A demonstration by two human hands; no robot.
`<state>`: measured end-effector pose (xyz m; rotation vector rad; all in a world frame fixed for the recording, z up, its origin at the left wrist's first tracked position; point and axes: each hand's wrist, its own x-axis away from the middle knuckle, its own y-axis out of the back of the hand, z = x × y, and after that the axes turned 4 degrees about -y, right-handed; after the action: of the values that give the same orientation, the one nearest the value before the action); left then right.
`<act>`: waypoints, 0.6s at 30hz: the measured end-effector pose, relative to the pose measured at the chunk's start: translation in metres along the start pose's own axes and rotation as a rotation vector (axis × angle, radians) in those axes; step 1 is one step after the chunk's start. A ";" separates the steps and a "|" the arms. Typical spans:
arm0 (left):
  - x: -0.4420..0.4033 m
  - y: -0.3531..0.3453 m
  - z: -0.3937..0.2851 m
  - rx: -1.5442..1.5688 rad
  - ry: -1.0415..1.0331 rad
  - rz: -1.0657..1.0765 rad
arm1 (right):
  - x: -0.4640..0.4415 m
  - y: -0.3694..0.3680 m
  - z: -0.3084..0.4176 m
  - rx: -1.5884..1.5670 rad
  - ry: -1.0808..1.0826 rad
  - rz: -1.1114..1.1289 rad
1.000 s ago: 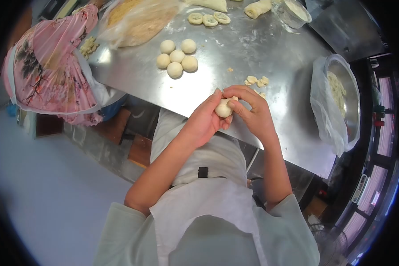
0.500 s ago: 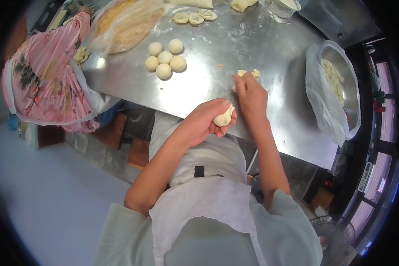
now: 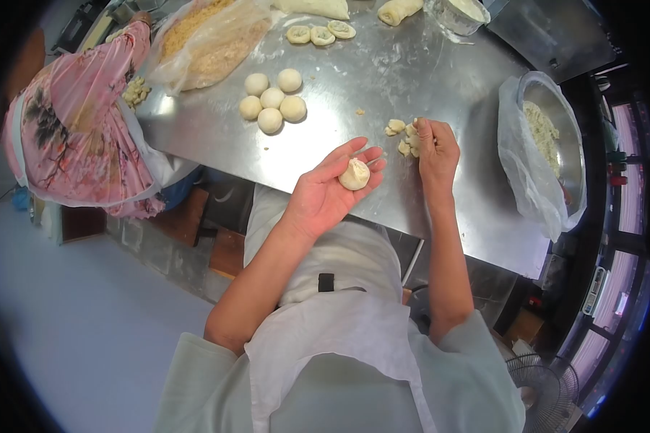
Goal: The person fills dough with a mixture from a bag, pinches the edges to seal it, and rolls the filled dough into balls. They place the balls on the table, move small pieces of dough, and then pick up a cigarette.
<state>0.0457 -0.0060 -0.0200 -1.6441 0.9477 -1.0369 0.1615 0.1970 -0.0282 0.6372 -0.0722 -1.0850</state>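
On the upturned palm of my left hand [image 3: 319, 193] rests a dough ball [image 3: 354, 175] with a gathered, pleated top; the fingers are loosely spread beneath and behind it. My right hand [image 3: 439, 153] is closed, thumb against bent fingers, beside a small heap of dough scraps [image 3: 396, 128] on the metal table. What its fingertips hold, if anything, is hidden. Several smooth round dough balls [image 3: 271, 98] sit in a cluster on the table, beyond my left hand.
A steel bowl [image 3: 575, 137] with a plastic liner and pale crumbly contents stands at right. Three flattened dough coils [image 3: 321, 35] lie at the back, near a dough roll [image 3: 399, 10]. A plastic bag of orange-brown filling [image 3: 220, 54] lies at left, near a person in a pink floral garment [image 3: 79, 130].
My left hand has opened from around the dough ball, turning its pleated top up and moving slightly away from me. My right hand has shifted right, exposing more of the dough scraps.
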 end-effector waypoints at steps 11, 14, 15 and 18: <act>-0.002 -0.011 0.003 -0.097 0.005 0.029 | 0.059 -0.030 0.067 -0.075 0.387 0.322; -0.002 -0.004 -0.003 -0.047 0.029 0.025 | 0.063 -0.044 0.049 -0.163 0.338 0.371; 0.000 -0.008 -0.002 -0.135 0.017 -0.030 | 0.061 -0.047 0.047 -0.203 0.308 0.371; 0.008 -0.021 0.006 -0.443 -0.026 -0.174 | 0.057 -0.049 0.050 -0.249 0.171 0.427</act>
<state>0.0568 -0.0058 0.0007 -2.1309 1.0867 -0.9609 0.1317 0.1118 -0.0261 0.4592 0.0723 -0.6123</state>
